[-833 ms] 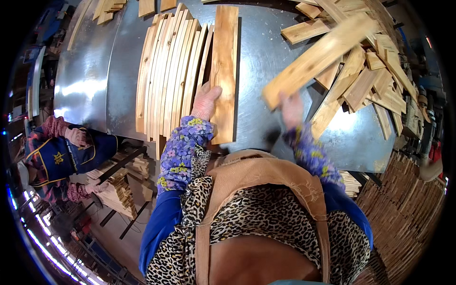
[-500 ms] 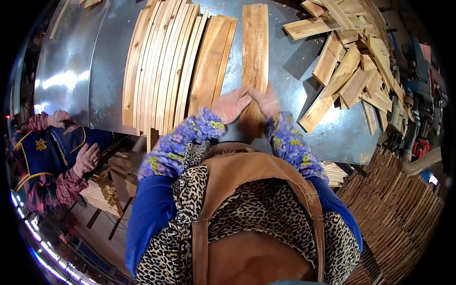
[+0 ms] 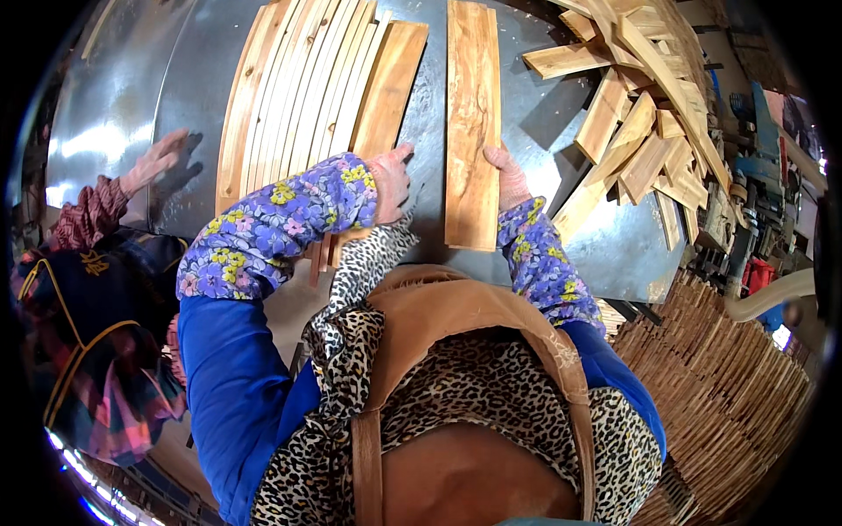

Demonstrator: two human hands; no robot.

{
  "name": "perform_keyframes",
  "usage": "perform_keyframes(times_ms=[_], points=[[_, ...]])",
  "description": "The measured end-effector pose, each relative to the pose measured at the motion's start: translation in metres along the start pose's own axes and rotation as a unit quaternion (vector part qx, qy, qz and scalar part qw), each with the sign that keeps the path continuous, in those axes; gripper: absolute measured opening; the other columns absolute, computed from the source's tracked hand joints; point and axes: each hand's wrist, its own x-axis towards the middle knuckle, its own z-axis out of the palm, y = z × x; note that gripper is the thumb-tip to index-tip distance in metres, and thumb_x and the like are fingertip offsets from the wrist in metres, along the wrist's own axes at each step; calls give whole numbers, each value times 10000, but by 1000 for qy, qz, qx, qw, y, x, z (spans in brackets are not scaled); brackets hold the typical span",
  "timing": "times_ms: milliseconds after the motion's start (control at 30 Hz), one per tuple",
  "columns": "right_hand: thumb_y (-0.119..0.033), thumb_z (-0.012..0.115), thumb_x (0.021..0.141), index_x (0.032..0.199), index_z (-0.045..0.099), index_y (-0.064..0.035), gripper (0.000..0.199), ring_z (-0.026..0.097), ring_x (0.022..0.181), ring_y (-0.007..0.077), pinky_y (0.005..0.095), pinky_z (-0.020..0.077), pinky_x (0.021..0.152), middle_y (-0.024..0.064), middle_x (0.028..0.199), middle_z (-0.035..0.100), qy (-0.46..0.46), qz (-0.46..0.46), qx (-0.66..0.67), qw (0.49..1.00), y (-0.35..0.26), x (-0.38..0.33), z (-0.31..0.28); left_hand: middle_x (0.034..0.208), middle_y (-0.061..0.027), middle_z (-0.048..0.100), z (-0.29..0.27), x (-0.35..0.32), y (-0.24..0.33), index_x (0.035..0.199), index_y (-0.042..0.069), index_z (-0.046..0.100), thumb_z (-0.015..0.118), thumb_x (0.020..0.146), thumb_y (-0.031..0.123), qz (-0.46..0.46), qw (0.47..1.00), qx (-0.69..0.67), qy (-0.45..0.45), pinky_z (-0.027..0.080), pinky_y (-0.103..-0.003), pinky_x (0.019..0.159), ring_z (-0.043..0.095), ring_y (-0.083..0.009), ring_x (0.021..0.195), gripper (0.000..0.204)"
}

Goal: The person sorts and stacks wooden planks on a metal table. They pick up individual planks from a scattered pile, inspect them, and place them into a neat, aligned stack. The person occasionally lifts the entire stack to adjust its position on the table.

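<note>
A long flat wooden board (image 3: 472, 114) lies lengthwise in front of me on the metal-topped table. At its right edge, near the close end, is my right hand (image 3: 511, 178), gloved in pale pink, with the thumb over the edge and the other fingers partly hidden. My left hand (image 3: 391, 182), in the same kind of glove, is off the board, to its left. Its fingers are loosely bent and apart, with nothing in them. Beside it stretches a row of narrow boards (image 3: 303, 88) set on edge, with a wider board (image 3: 392, 83) leaning at the row's right end.
A jumbled heap of loose boards (image 3: 645, 140) covers the table's right side. Stacked wood strips (image 3: 710, 377) fill the floor at lower right. A co-worker's gloved hand (image 3: 156, 162) extends over the metal table (image 3: 105, 114) at left.
My left hand has left the board and moved left toward the row. My right hand stays at the board's right edge. The co-worker's hand has reached farther over the table.
</note>
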Motion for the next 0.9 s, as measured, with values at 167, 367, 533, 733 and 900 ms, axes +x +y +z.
perform_keyframes(times_ms=[167,367,533,733,900], points=[[-299,829,947,1572,515,-63,738,712,1244,339,510,594,1092,161,1387,704,-1,44,28,999,9,9,1,1001,-216,793,-86,-74,-80,1170,10,798,522,1034,649,-126,853,-498,-97,593,-576,867,774,-398,914,709],[-551,762,1011,1676,381,17,954,505,1512,363,451,429,1251,229,1633,522,144,-35,-275,950,65,37,21,1503,-382,600,-88,-65,-64,1750,3,87,773,807,777,-319,451,-832,47,495,-445,1187,655,-437,1369,1400],[-474,680,1097,1676,355,72,860,539,1455,281,381,412,1233,208,1574,585,185,-54,-246,950,75,51,18,1415,-270,704,-56,-41,-34,1714,-57,172,752,931,188,-468,210,-843,163,474,-392,1164,682,-327,1341,1005],[-298,612,1142,1559,462,2,535,651,1323,280,411,552,1130,161,1437,671,104,-97,-521,842,49,40,62,1220,-208,778,-81,-87,-67,1400,-59,692,668,900,160,-372,208,-835,347,552,-367,1037,734,-252,1117,546],[-314,655,1104,1553,514,-13,559,663,1320,311,421,555,1126,179,1440,681,-26,-93,-591,801,52,53,88,1187,-130,786,-78,-119,-142,1427,-49,686,669,873,168,-424,106,-829,348,582,-335,909,718,-166,1000,595]])
